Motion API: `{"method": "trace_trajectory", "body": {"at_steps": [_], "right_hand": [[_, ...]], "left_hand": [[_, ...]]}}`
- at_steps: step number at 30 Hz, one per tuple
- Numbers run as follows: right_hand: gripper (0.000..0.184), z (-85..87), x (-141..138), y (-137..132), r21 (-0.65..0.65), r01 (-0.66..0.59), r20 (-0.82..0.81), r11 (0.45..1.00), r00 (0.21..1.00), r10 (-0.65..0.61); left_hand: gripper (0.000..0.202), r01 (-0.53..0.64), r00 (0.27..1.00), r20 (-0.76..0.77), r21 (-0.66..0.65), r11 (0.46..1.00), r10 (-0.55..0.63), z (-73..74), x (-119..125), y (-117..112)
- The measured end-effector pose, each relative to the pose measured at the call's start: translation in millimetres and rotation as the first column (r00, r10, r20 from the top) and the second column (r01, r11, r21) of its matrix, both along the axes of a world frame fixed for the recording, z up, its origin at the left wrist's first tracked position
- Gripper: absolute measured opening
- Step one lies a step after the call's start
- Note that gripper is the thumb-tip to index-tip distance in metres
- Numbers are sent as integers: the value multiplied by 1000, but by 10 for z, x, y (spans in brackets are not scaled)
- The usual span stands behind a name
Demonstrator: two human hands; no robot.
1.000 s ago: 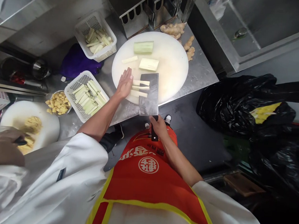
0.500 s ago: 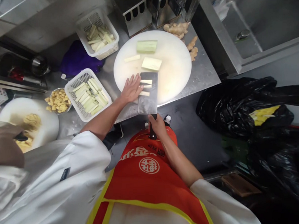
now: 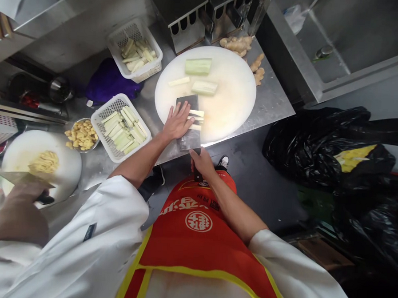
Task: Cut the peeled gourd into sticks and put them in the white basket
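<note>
My right hand [image 3: 203,161] is closed round the dark handle of a cleaver [image 3: 188,142], whose broad blade lies flat over the front edge of a round white cutting board [image 3: 232,108]. Stretched out flat, my left hand [image 3: 177,121] rests over the blade. Several pale vegetable strips [image 3: 197,113] stick out to the right from under its fingers, past the blade's edge. Behind the blade lie a pale green vegetable block [image 3: 198,66], a second cut block [image 3: 205,88] and a single strip [image 3: 179,81].
White baskets of cut vegetable, one nearer [image 3: 148,135] and one farther [image 3: 158,60], stand left of the board. A bowl of yellow pieces [image 3: 82,135] sits beside them. Ginger [image 3: 238,44] lies behind. At left, a co-worker's hand [image 3: 28,191] holds another cleaver.
The cleaver has slid left under my left hand, so the strips now extend past its right edge. The co-worker's cleaver has come into clearer view.
</note>
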State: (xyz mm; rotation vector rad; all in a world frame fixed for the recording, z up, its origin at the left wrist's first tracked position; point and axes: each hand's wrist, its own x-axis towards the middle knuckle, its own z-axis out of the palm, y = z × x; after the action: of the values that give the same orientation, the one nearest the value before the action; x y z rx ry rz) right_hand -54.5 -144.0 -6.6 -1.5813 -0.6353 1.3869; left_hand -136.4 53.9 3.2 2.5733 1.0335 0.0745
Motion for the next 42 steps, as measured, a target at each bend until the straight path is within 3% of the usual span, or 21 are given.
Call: {"method": "trace_trajectory", "body": {"at_steps": [5,8,13,18,22,24,25,28,30,32,37,42], "right_hand": [[32,154,98,14,-6,-42,14,999,999,43],[30,303,173,99,18,-65,-5,998,998,65],[27,484,287,209,85,-192,-12,978,981,194],[30,425,439,-179,0,-173,-99,985,980,172],[37,357,701,-737,-69,-66,-80,995,995,60],[40,347,867,-1023,-106,21,-54,994,998,-27],[42,343,951,-1156,-130,77,-54,989,995,-84],[48,327,1176,-1463,-196,196,-54,961,976,-211],[50,299,1270,-1556,-216,200,-34,956,977,-212],[48,249,1282,-1535,-229,163,-20,960,985,-172],[50,85,905,-1086,-217,111,-38,970,992,-123],[40,70,499,-654,-182,-44,-66,982,997,33]], "left_hand": [[95,76,997,-14,24,997,-75,140,-84,2],[81,111,992,43,105,988,-116,318,-119,102],[60,-30,997,72,210,977,15,521,-70,672],[48,-101,995,32,242,965,96,373,95,1357],[40,-284,958,101,241,928,267,272,212,1526],[41,-292,955,129,243,925,268,297,219,1452],[43,-235,969,130,235,943,209,316,208,1380],[58,139,987,60,131,982,-148,327,130,1052],[76,360,933,1,30,932,-360,260,61,783],[88,454,891,-25,0,891,-454,143,-5,529],[84,418,903,34,154,896,-427,-111,-96,148],[81,275,953,73,208,939,-295,-142,-61,2]]}}
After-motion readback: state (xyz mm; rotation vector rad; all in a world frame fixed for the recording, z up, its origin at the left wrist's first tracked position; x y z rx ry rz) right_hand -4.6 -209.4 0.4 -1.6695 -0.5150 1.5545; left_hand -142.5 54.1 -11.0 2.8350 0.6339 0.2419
